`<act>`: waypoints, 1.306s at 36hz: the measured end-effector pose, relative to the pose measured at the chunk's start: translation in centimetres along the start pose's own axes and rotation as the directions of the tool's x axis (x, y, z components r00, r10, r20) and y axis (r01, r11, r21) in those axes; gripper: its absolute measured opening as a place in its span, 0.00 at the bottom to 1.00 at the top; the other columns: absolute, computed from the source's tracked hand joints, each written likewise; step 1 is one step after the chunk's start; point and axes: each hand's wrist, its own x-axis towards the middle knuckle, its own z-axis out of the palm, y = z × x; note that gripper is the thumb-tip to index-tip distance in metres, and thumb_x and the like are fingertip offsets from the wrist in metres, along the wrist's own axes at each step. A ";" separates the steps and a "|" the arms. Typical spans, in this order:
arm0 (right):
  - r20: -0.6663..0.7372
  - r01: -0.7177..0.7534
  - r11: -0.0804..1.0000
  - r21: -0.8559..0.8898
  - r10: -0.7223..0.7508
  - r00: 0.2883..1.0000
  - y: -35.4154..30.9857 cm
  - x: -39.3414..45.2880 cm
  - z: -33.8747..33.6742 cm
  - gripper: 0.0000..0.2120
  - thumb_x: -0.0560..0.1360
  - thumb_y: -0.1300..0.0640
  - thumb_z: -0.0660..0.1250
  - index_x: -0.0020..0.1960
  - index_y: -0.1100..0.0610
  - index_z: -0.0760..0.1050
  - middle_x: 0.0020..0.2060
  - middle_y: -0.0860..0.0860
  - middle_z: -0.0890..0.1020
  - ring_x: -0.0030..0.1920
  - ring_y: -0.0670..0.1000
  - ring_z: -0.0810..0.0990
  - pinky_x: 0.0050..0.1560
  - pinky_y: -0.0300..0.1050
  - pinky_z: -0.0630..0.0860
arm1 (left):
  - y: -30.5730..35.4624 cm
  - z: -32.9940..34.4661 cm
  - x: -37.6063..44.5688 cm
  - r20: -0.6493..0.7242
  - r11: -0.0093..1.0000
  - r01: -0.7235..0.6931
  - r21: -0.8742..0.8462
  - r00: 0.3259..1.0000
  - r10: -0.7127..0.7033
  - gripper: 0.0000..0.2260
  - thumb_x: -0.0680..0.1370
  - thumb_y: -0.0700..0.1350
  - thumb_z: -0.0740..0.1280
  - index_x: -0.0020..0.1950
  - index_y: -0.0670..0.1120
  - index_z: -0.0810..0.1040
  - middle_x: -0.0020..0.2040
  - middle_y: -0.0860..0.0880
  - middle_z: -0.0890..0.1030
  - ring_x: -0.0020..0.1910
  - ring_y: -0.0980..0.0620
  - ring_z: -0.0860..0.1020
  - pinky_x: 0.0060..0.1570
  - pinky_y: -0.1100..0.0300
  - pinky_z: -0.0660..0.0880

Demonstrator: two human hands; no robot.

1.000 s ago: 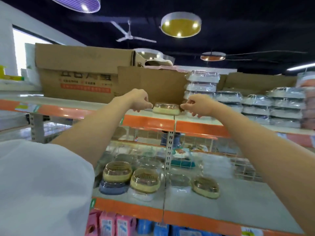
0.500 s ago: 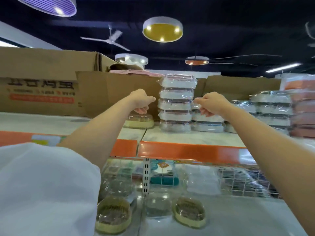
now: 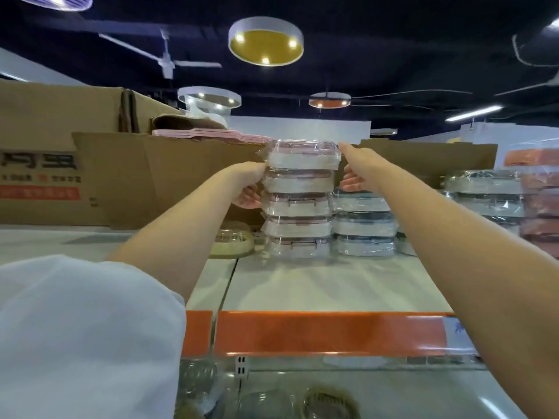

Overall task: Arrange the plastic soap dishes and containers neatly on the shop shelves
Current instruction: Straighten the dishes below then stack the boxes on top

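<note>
Five film-wrapped white plastic soap boxes (image 3: 298, 204) stand stacked on the grey top shelf (image 3: 332, 285); my left hand (image 3: 246, 184) and right hand (image 3: 355, 170) clasp the upper boxes' sides (squaring them), while a cream oval dish (image 3: 231, 241) beside waits

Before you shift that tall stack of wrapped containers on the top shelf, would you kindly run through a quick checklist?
1. Left hand on the stack's left side: ok.
2. Right hand on its right side: ok, though fingers are partly hidden.
3. Stack upright: not ok, the top container sits slightly off the ones below.
4. Room on the left: not ok, a yellow soap dish sits close by.
5. Room on the right: not ok, a shorter stack stands right beside it.
6. Shelf in front bare: ok.
</note>
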 end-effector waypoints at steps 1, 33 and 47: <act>0.012 -0.015 1.000 0.019 0.014 1.000 -0.3 0.2 0.1 0.33 0.80 0.36 0.52 0.70 0.62 0.65 0.56 0.59 0.76 0.47 0.54 0.80 0.51 0.47 0.78 | 0.1 0.0 0.1 0.019 1.000 0.007 -0.008 1.000 -0.007 0.22 0.81 0.58 0.57 0.56 0.37 0.72 0.44 0.42 0.78 0.38 0.49 0.77 0.39 0.60 0.76; 0.173 -0.034 0.895 0.445 -0.049 0.984 0.6 -8.9 3.6 0.16 0.74 0.40 0.64 0.52 0.51 0.71 0.49 0.54 0.76 0.45 0.53 0.80 0.53 0.56 0.80 | -5.4 0.3 -8.2 0.001 0.840 -0.097 -0.534 0.993 0.116 0.12 0.78 0.57 0.62 0.55 0.51 0.76 0.44 0.52 0.78 0.37 0.56 0.77 0.27 0.67 0.72; 0.257 -0.140 0.842 0.521 0.002 0.966 0.4 -18.6 4.9 0.16 0.76 0.43 0.61 0.48 0.56 0.73 0.31 0.53 0.78 0.22 0.46 0.72 0.22 0.35 0.67 | -9.4 -2.3 -17.1 -0.207 0.844 -0.168 -0.509 0.976 0.070 0.10 0.79 0.52 0.61 0.40 0.50 0.71 0.36 0.52 0.75 0.35 0.55 0.73 0.27 0.64 0.71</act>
